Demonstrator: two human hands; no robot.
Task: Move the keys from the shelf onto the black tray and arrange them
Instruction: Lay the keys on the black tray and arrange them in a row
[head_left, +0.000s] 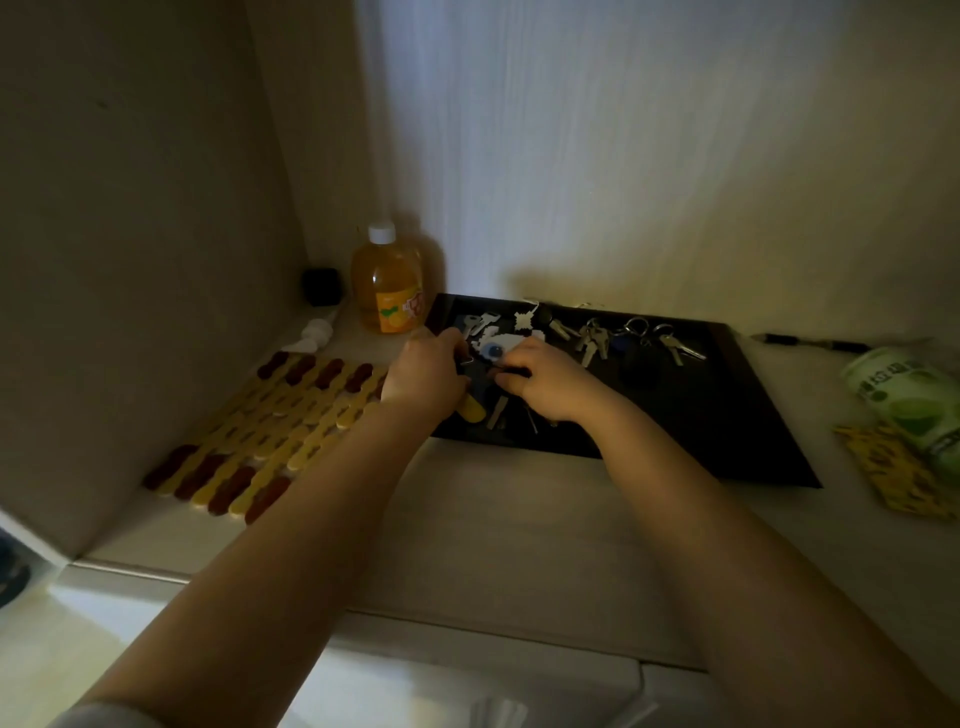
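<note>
A black tray lies on the shelf against the back wall. Several bunches of silver keys lie on it: one near the middle back, another to its right, with a dark fob between them. At the tray's left end sits a bunch with a white and blue charm. My left hand and my right hand both rest on this left bunch, fingers curled around its keys. Loose key blades stick out below my hands. A yellow tag shows under my left hand.
An orange-liquid bottle stands behind the tray's left corner, beside a small black box. A yellow and brown woven mat lies left. A green can on a yellow packet and a pen are right.
</note>
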